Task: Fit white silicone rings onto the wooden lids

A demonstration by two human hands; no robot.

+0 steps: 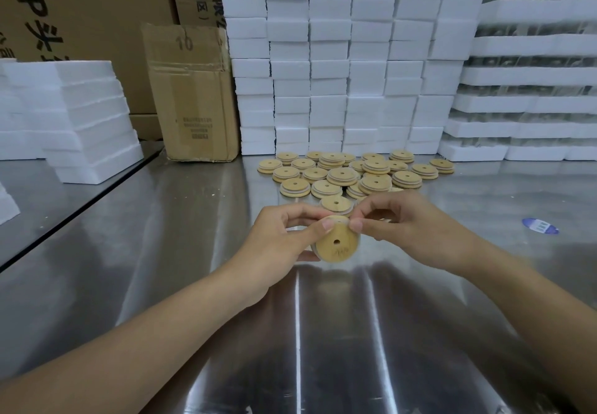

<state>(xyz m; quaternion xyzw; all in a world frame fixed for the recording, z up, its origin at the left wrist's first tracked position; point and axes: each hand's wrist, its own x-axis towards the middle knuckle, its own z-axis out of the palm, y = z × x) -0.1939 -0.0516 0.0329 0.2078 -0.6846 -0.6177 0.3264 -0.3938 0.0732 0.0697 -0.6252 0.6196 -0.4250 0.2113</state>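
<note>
A round wooden lid [336, 243] with a small centre hole is held upright above the steel table, its flat face toward me. My left hand [284, 236] grips it from the left, thumb on the upper face and fingers behind. My right hand [400, 223] pinches at the lid's top right edge, where a thin white silicone ring [339, 218] shows along the rim. Behind the hands lies a pile of several wooden lids [352, 171], many with a white band at the edge.
The steel table [193, 252] reflects light. White foam blocks [349, 58] are stacked in a wall at the back, foam trays [533, 74] at right, more foam [74, 116] at left. A cardboard box [193, 94] stands back left. A blue-white sticker [540, 226] lies at right.
</note>
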